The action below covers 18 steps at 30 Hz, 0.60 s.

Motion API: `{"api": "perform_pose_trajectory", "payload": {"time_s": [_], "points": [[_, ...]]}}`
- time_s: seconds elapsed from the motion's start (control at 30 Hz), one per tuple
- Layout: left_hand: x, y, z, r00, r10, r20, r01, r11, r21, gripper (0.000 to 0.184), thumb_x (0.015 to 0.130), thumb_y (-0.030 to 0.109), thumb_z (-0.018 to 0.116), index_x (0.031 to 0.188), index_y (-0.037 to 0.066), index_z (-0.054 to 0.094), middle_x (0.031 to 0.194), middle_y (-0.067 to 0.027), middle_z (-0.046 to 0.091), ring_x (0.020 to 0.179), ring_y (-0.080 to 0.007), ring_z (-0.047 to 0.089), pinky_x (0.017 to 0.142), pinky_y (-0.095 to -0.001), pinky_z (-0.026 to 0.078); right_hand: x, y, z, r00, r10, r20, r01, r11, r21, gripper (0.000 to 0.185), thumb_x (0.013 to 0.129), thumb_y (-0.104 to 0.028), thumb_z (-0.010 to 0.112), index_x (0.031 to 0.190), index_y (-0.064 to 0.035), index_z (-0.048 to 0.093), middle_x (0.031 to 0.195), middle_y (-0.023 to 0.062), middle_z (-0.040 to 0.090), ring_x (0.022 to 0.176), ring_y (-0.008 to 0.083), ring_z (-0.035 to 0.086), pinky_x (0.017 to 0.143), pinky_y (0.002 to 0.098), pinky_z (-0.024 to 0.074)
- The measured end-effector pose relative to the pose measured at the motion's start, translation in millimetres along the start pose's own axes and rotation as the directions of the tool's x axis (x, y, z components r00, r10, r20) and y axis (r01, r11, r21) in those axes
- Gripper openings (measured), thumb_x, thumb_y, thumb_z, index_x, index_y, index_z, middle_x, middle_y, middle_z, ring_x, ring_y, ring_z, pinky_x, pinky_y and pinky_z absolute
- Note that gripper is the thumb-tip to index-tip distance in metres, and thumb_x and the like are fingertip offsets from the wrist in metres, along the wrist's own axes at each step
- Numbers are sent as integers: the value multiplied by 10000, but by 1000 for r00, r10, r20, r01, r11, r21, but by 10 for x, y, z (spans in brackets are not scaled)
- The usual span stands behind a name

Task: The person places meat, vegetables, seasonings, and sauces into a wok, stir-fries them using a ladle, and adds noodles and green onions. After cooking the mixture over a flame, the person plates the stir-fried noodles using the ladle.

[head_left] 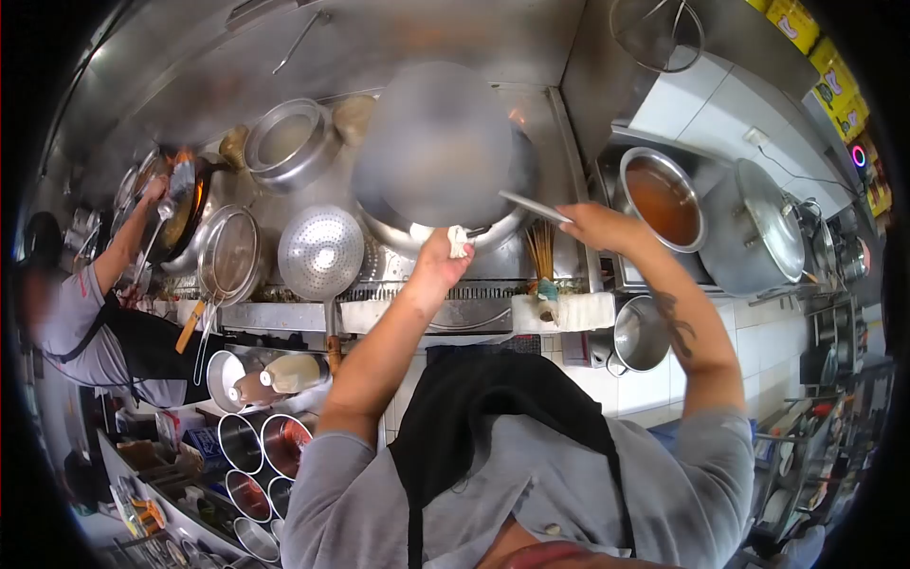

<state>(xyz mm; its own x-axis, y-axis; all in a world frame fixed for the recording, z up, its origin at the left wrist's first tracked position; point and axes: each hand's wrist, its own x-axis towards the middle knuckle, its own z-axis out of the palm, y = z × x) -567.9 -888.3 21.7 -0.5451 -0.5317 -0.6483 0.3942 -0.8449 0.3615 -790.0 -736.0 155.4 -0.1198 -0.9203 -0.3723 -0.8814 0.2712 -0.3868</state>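
Observation:
My left hand [445,261] is closed around a folded white cloth [458,241] at the near rim of a wok [526,175]. A short dark rod sticks out beside the cloth; whether it is the wok's handle I cannot tell. A grey haze covers most of the wok and hides its contents. To the right, my right hand [595,226] grips a long metal utensil [534,204] that points left toward the wok. Its working end is lost in the haze. Below that utensil stands a bamboo wok brush [541,251], close to my right hand.
A perforated strainer [320,252] lies left of the wok. A pot of reddish-brown liquid [664,201] and a large lidded pot [749,237] stand at right. Flames show behind the wok. A co-worker [104,322] handles a ladle over another wok at far left.

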Motion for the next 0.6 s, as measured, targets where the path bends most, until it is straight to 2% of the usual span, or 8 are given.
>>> {"api": "perform_pose_trajectory", "payload": {"time_s": [0.1,0.17,0.27,0.43,0.47,0.53,0.57,0.6], "points": [[300,-431,-702,977,70,199,-80,996,43,135,943,236,461,942,121,530,789,-59,598,664,-189,566,484,-284,439,213,186,296,978,-30,-207,9,995,-100,325,921,-204,511,1157,16,549,985,246,638,919,400,619,822,471,483],[197,-654,-1083,975,-124,185,124,992,11,166,956,267,461,930,123,537,770,-60,607,652,-196,577,481,-287,443,83,80,153,984,-27,-178,11,996,-91,319,914,-196,512,1161,2,551,1000,252,632,945,411,605,847,481,470],[-291,-489,-582,999,-33,14,32,998,53,180,959,282,464,918,125,544,771,-59,605,649,-188,571,479,-287,445,39,224,175,980,-111,-166,96,991,-97,315,903,-203,527,1144,-2,560,1016,254,626,963,400,602,871,475,457],[538,-61,-557,987,24,157,-18,999,-36,128,918,223,514,895,102,547,768,-58,593,643,-171,551,483,-281,441,298,138,301,987,-73,-142,65,996,-56,313,905,-211,526,1142,-9,559,1009,237,634,943,402,608,834,481,475],[527,-207,-694,963,139,229,-174,974,141,124,915,224,513,901,105,544,762,-56,590,638,-174,551,476,-279,440,378,194,336,983,-57,-173,48,997,-57,316,905,-211,525,1148,-11,555,1006,236,636,936,404,610,825,483,479],[230,-532,-1039,974,101,205,-145,966,213,120,917,228,503,916,113,538,762,-59,592,632,-184,557,462,-276,446,273,57,347,978,-7,-208,-20,992,-127,296,907,-208,521,1126,-11,553,961,235,641,905,404,618,803,486,485],[86,-575,-1079,993,-52,108,40,993,107,121,921,232,494,925,118,534,768,-63,599,631,-189,563,456,-273,451,225,0,339,972,15,-234,-54,985,-161,287,908,-207,519,1115,-12,552,938,235,644,889,404,621,791,487,488],[-86,-599,-996,995,-65,75,58,994,89,133,930,244,481,932,121,533,774,-68,607,630,-195,570,453,-272,459,159,64,321,967,-115,-228,65,974,-218,333,915,-193,515,1183,5,502,804,243,635,783,415,625,726,494,494]]}}
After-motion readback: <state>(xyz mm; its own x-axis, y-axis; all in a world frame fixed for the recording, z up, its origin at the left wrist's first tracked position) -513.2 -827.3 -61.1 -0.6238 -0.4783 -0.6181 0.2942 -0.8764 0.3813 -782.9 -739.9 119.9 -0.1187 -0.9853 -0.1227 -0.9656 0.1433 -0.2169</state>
